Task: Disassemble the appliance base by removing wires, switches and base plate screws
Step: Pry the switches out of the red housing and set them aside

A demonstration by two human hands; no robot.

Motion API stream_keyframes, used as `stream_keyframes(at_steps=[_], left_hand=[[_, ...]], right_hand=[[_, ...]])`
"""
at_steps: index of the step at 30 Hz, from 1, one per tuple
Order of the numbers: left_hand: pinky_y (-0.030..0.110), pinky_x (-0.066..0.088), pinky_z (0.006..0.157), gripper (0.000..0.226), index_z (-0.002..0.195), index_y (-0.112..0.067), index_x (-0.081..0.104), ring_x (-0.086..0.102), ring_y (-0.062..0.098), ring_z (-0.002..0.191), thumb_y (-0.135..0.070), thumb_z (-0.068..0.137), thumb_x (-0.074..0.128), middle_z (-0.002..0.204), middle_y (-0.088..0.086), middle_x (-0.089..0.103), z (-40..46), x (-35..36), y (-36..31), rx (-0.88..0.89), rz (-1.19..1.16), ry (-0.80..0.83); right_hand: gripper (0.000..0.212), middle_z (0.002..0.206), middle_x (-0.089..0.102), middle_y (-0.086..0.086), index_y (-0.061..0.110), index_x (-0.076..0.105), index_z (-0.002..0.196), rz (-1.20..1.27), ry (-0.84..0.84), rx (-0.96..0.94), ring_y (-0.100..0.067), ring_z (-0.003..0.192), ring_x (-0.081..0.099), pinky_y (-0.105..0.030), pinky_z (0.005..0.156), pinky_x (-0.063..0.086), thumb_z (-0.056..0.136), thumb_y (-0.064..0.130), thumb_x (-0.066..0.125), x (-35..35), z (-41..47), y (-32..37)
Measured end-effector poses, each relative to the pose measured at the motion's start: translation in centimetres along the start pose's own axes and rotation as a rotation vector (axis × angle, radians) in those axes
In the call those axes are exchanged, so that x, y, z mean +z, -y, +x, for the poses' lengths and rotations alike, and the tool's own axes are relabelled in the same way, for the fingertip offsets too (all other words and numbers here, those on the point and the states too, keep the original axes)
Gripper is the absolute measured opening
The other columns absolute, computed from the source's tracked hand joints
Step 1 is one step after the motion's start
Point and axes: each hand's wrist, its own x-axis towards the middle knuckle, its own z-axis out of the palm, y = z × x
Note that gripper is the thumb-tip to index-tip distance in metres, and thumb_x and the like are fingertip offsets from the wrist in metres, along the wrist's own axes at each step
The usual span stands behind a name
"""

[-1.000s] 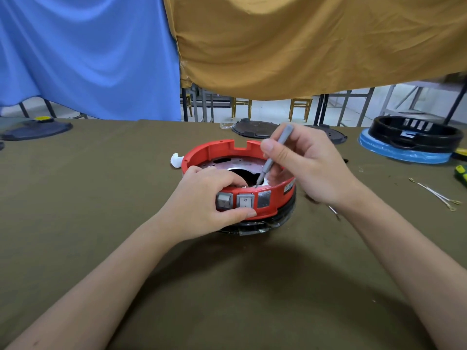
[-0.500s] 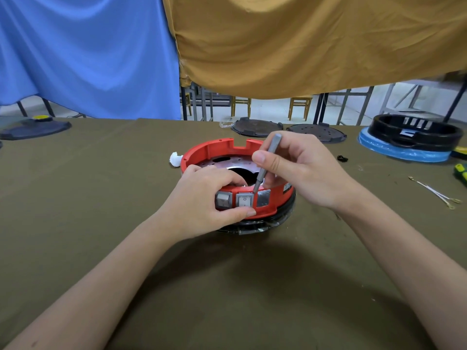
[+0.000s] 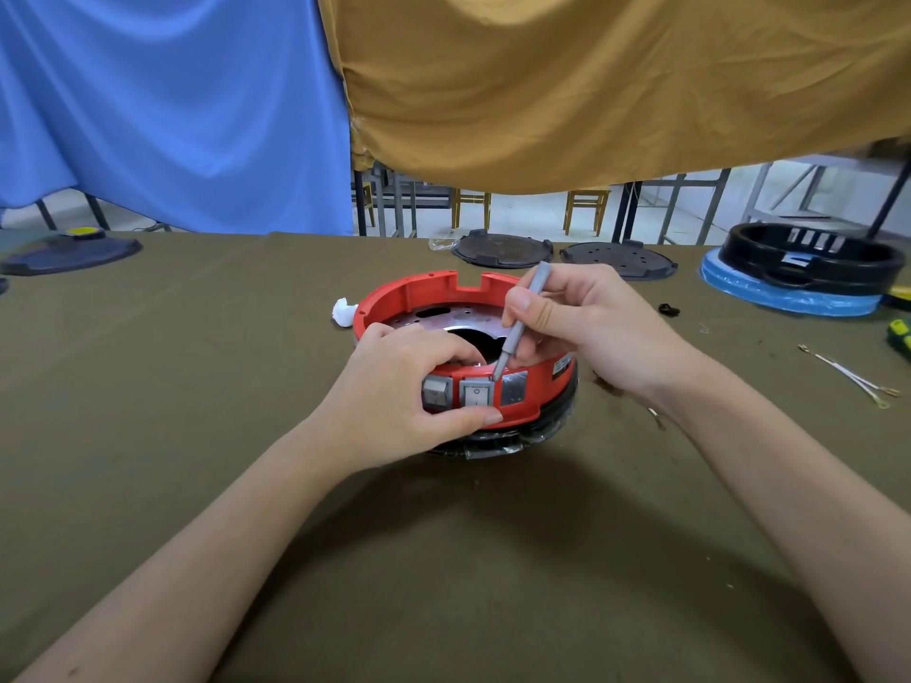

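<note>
Blue and mustard cloths hang behind olive-covered bench (image 3: 197,485). Red appliance base (image 3: 429,293) sits mid-bench on black ring. Left hand (image 3: 409,386) clamped over near rim, thumb under grey rocker switch (image 3: 476,392), fingers curled inside. Right hand (image 3: 591,327) pinches grey screwdriver (image 3: 522,320) like pen, tip at top right corner of that switch. Second switch (image 3: 436,392) just left. Loose wires (image 3: 848,377) lie well right; black housing (image 3: 808,258) on blue ring far right.

Red round base (image 3: 537,386), grey switches (image 3: 475,392) front.
</note>
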Motion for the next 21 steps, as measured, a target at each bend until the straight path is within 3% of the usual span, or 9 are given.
stream_keyframes(at_steps=[5,13,21], left_hand=[[0.035,0.038,0.089,0.047,0.102,-0.034,0.064,0.052,-0.013,0.088,-0.071,0.074,0.057,0.090,-0.036,0.055,-0.03,-0.05,0.05,0.000,-0.001,0.004],[0.034,0.039,0.086,0.048,0.101,-0.035,0.064,0.053,-0.011,0.086,-0.073,0.073,0.056,0.087,-0.033,0.056,0.14,0.04,0.05,-0.013,0.000,-0.005],[0.035,0.039,0.087,0.046,0.100,-0.035,0.064,0.053,-0.009,0.084,-0.073,0.074,0.058,0.087,-0.030,0.058,0.16,0.19,0.07,-0.019,0.004,0.002]], right_hand=[[0.019,0.070,0.072,-0.006,0.010,0.067,0.085,-0.020,0.014,0.021,-0.016,0.065,0.070,-0.028,0.071,0.062,0.097,0.022,0.060,-0.17,-0.07,0.50],[0.013,0.076,0.071,-0.005,0.012,0.068,0.087,-0.278,0.038,-0.208,-0.019,0.071,0.071,-0.038,0.072,0.058,0.096,0.021,0.065,0.41,-0.54,0.34],[0.019,0.068,0.070,0.000,0.010,0.068,0.086,-0.086,0.032,-0.028,-0.010,0.065,0.066,-0.019,0.070,0.054,0.098,0.022,0.059,0.05,0.02,-0.02]])
